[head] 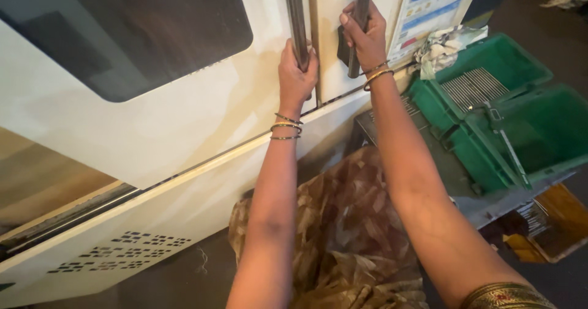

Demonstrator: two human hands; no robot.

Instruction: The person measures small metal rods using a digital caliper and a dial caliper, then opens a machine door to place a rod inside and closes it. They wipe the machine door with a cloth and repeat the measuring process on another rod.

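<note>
Left hand (296, 71): fingers wrapped around the left handle (296, 15), a dark vertical bar on the left door (171, 125) of a cream machine cabinet; three thin bangles (286, 127) at the wrist.

Right hand (365, 34): fingers wrapped around the right handle (362, 3), a matching bar on the right door (334, 58); two bangles at the wrist. The two handles stand just beside each other, either side of the seam between the doors, at top centre of the view.

Left door: large dark window (147, 27) in its upper part.

Cabinet base (141, 235): cream panel with slotted vents, below the doors.

Right door: printed chart (432, 6) at its far edge.

Green bins (508, 119): two, open, on a grey stand to the right of the cabinet; a crumpled rag (441, 48) lies at the rim of the nearer one.
</note>
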